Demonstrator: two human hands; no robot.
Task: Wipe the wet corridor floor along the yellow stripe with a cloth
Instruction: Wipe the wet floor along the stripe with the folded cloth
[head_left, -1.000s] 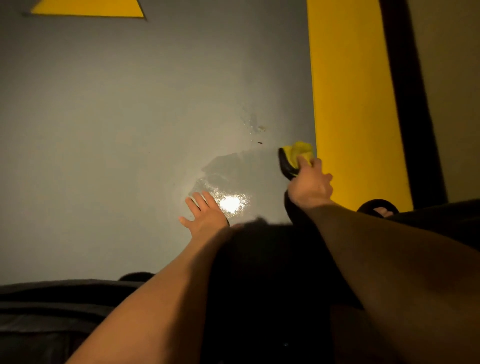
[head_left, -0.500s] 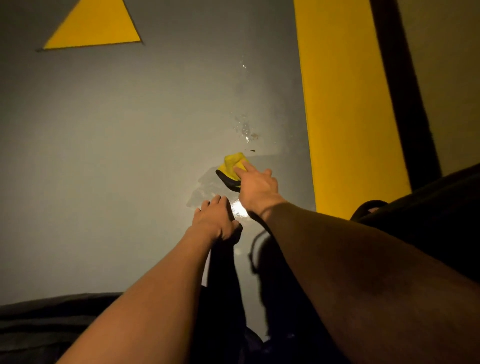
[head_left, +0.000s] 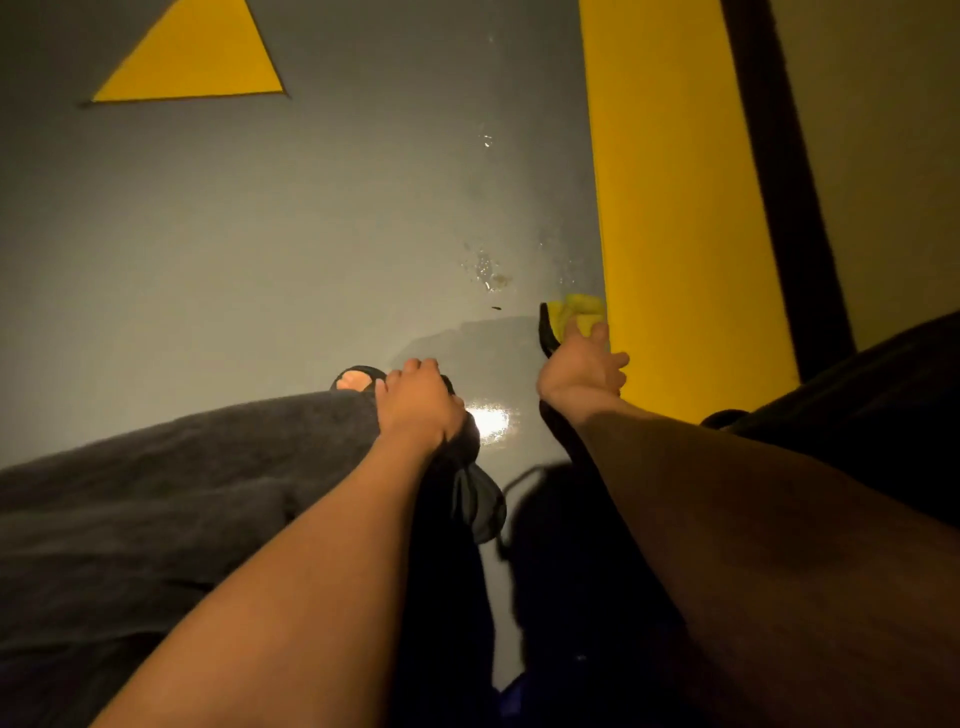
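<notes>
Yellow-and-black folded cloth (head_left: 574, 317) sits pinched in the right hand (head_left: 582, 369), pressed to the grey corridor floor (head_left: 260, 234) against the yellow stripe (head_left: 670, 208). Droplets (head_left: 483, 267) beyond it look unwiped. The left hand (head_left: 418, 408) curls on a dark-trousered knee (head_left: 260, 441).

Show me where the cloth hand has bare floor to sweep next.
Bare grey floor runs wide between the triangle and the left hand. Ahead of the cloth, droplets dot a narrower lane beside the stripe. Crowded near both hands.
</notes>
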